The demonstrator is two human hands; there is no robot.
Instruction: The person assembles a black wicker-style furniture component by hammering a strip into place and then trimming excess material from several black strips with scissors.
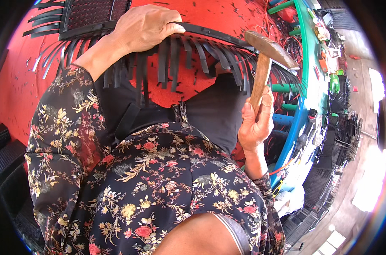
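My left hand (144, 27) is closed around a long dark bar (212, 32) of a frame, the thumb lying along its near side. Many loose black flat strips (174, 63) hang from this bar toward my lap. At the frame's left end, a woven black panel (93, 12) fills the space behind the bar, and more strip ends stick out sideways. On the right, my right hand (256, 121) grips a hammer (263, 70) by its wooden handle. The hammer is held upright, its worn brown head above the fist and close to the right end of the bar.
Red sheeting (18, 85) dotted with small black scraps spreads under the frame. Along the right runs a bench with a green and blue edge (304, 46), with tools and small items on it. Dark woven pieces (324, 165) stand beyond it; others (10, 165) lie at far left.
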